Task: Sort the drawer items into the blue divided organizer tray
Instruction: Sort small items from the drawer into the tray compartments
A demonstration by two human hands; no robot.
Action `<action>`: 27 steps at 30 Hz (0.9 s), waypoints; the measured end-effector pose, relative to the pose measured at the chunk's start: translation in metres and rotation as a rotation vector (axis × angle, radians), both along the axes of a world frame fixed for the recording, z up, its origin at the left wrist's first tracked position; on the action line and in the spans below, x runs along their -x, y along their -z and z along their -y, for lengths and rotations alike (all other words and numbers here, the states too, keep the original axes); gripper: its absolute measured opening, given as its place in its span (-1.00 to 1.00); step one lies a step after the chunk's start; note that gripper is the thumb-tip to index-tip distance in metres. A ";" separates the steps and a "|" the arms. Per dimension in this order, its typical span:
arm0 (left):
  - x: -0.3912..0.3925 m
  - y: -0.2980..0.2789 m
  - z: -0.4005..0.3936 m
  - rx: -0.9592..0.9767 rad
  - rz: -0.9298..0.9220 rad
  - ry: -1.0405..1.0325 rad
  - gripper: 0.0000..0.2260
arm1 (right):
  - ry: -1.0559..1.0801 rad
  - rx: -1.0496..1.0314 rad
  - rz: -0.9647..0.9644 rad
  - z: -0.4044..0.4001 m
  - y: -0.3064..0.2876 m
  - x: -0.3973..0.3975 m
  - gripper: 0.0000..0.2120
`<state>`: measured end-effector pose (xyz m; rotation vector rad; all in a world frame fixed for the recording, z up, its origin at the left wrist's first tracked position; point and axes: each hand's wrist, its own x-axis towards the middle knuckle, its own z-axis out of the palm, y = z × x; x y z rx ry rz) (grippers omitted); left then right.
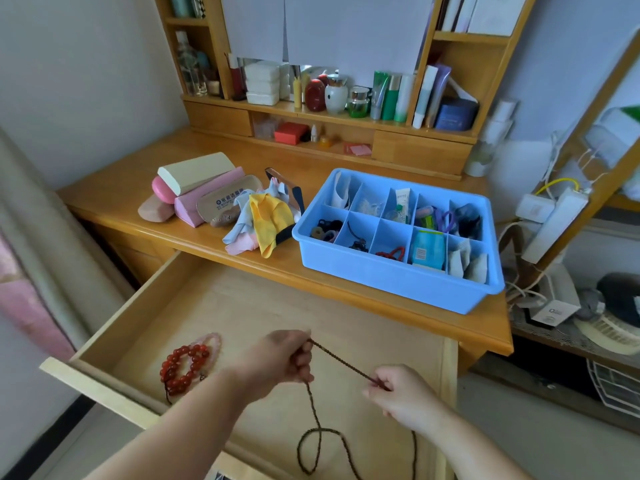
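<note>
Both hands were over the open drawer and held one long string of small dark beads. The left hand had its fingers curled round the string at its upper end, and the right hand, at about 4 o'clock from the left one, pinched the same string a little further along, so that a short part was stretched between them. The rest of the string hung down and made loose loops toward the near edge of the drawer, at 6 o'clock from the hands. The blue divided organizer tray stood on the desk at about 1 o'clock from the hands, well apart from them, and most of its compartments already had things inside. A red bead bracelet with a pale pink bracelet touching it lay in the drawer at 9 o'clock from the left hand. In my judgement the step in hand was to gather the long string before carrying it. To do it well, the person should wind the hanging part into a small bundle in one hand, so that no loop drags or catches on the drawer's front wall. Then the bundle should go into one compartment only, perhaps the one with the red cord, and no loop should hang over a divider.
</note>
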<state>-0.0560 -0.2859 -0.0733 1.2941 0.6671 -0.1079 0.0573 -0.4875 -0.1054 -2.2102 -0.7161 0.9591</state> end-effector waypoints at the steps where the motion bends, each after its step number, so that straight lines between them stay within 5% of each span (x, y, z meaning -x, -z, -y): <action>1: 0.005 -0.007 -0.017 0.067 0.039 -0.092 -0.70 | 0.034 0.025 0.056 0.002 0.002 -0.002 -0.76; 7: 0.051 -0.025 -0.119 0.173 0.188 -0.562 -0.74 | 0.456 -0.087 0.052 0.017 0.011 -0.018 -0.83; 12: 0.076 -0.017 -0.140 -0.036 -0.040 -0.862 -0.84 | 0.789 -0.471 -0.430 0.014 0.009 -0.026 -0.81; 15: 0.064 -0.025 -0.104 -0.481 -0.082 -0.572 -0.85 | 0.766 -0.740 -0.710 0.001 -0.013 -0.020 -0.76; 18: 0.041 -0.048 -0.053 -0.788 0.010 -0.055 -0.84 | 0.521 -0.826 -0.616 -0.019 -0.042 -0.009 -0.68; 21: 0.015 -0.065 -0.011 -0.870 0.125 0.348 -0.85 | 0.403 -0.811 -0.576 -0.043 -0.064 0.005 -0.74; 23: 0.001 -0.070 0.008 -0.884 0.190 0.391 -0.84 | 0.305 -0.747 -0.560 -0.052 -0.071 0.013 -0.71; 27: -0.017 -0.074 0.004 -0.861 0.194 0.152 -0.81 | 0.211 -0.601 -0.635 -0.048 -0.077 0.016 -0.78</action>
